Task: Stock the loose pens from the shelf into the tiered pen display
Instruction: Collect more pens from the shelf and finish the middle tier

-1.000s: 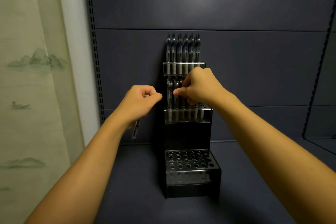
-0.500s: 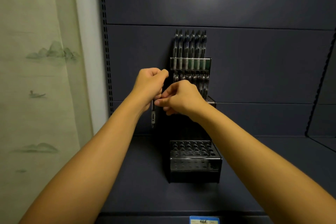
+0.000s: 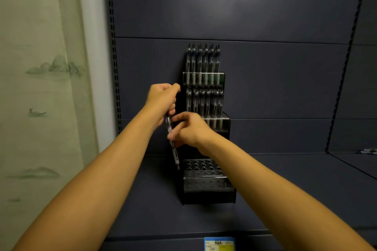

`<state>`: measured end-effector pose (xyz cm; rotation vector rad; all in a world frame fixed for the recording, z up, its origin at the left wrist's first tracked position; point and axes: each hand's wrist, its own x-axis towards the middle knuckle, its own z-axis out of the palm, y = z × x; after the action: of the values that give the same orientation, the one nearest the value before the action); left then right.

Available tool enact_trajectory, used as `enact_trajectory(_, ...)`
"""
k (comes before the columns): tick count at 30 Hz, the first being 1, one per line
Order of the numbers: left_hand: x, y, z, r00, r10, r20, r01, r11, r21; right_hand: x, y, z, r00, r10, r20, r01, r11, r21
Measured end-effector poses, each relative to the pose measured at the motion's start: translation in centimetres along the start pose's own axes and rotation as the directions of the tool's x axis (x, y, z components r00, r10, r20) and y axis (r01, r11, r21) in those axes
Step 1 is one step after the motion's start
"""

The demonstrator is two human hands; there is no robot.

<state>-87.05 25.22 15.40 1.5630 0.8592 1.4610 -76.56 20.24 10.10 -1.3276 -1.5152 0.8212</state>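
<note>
A black tiered pen display point(image 3: 208, 197) stands on the dark shelf against the back panel. Its top tier and middle tier hold rows of upright pens point(image 3: 203, 58); the bottom tier point(image 3: 201, 166) shows open holes. My left hand point(image 3: 162, 99) grips pens in a fist just left of the display. One pen point(image 3: 173, 146) hangs down from that fist, tip close to the bottom tier's left edge. My right hand point(image 3: 187, 130) pinches this pen at mid-length, in front of the middle tier.
A slotted upright point(image 3: 113, 67) and a pale curtain point(image 3: 40, 87) lie to the left. A blue price label point(image 3: 219, 244) sits on the shelf's front edge. Small items point(image 3: 367, 151) lie on the neighbouring shelf at far right.
My right hand left the middle tier, came down and left to the left hand, and now pinches a pen drawn downward from the fist. The view has backed away from the display.
</note>
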Motion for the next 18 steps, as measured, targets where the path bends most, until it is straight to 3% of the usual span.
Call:
enact_trajectory(2,0.5,-0.2,-0.4,1.000,0.019,-0.019,-0.019,1.000,0.021,-0.9,0.3,-0.3,0.998,0.038,0.055,-0.034,0.997,-0.062)
enact_trajectory(6,1.2,-1.5,-1.1,0.992,0.096,-0.077,-0.068,0.948,0.311,-2.1,-0.4,-2.2,0.991,0.066,0.113,-0.060,0.996,-0.059)
enact_trajectory(10,1.5,-4.0,-1.8,0.993,0.108,-0.037,-0.070,0.834,0.548,-2.1,-2.1,-5.1,0.999,0.036,-0.002,-0.036,0.999,-0.025)
enact_trajectory(16,1.2,-7.0,-2.9,0.996,-0.058,0.067,-0.017,0.621,0.784,-1.8,-3.9,-7.8,0.992,0.013,-0.123,0.001,0.994,0.113)
enact_trajectory(18,0.4,-7.7,-2.6,0.995,-0.080,0.067,-0.010,0.564,0.826,-1.9,-2.5,-7.3,0.974,-0.085,-0.209,0.045,0.981,-0.188)
